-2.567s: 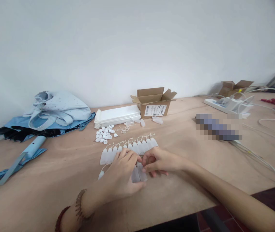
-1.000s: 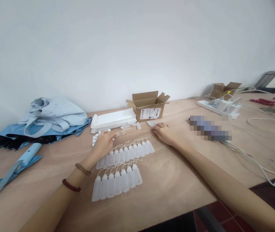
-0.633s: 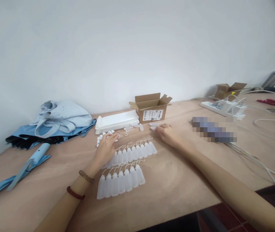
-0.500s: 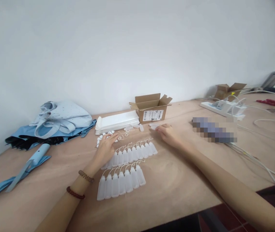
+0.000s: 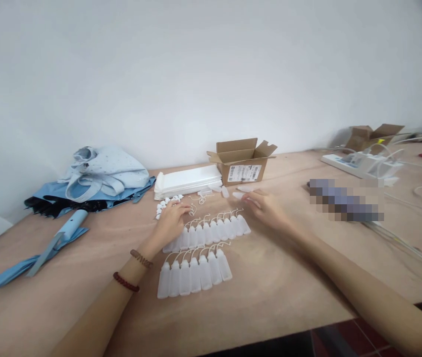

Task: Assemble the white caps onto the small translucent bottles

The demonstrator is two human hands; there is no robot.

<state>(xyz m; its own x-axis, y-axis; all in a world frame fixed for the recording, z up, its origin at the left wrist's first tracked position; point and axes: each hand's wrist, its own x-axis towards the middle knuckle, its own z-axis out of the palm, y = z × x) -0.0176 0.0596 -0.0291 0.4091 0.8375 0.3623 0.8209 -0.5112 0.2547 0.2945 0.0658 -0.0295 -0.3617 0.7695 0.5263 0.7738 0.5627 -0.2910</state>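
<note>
Two rows of small translucent bottles with white cords at their tops, a near row (image 5: 184, 279) and a far row (image 5: 214, 232), lie on the table before me. My left hand (image 5: 171, 222) hovers over the left end of the far row, fingers loosely stretched out, beside loose white caps (image 5: 163, 203) and thin white cords (image 5: 201, 200). Nothing shows in its fingers. My right hand (image 5: 265, 208) is pinched at the end of a loose translucent piece (image 5: 237, 196), shaped like the bottles. Another such piece (image 5: 245, 189) lies just behind it.
Behind the bottles are a stack of white flat packs (image 5: 188, 179) and an open cardboard box (image 5: 244, 171). To the left lie a blue umbrella (image 5: 72, 225) and a pale cloth bag (image 5: 110, 171). A power strip (image 5: 355, 166) with cables and a blurred-out object (image 5: 344, 201) are at right.
The whole view has shifted, so things sit a little further right. My right hand has drawn back slightly, showing more of the translucent pieces. The left hand's fingers have drawn closer together.
</note>
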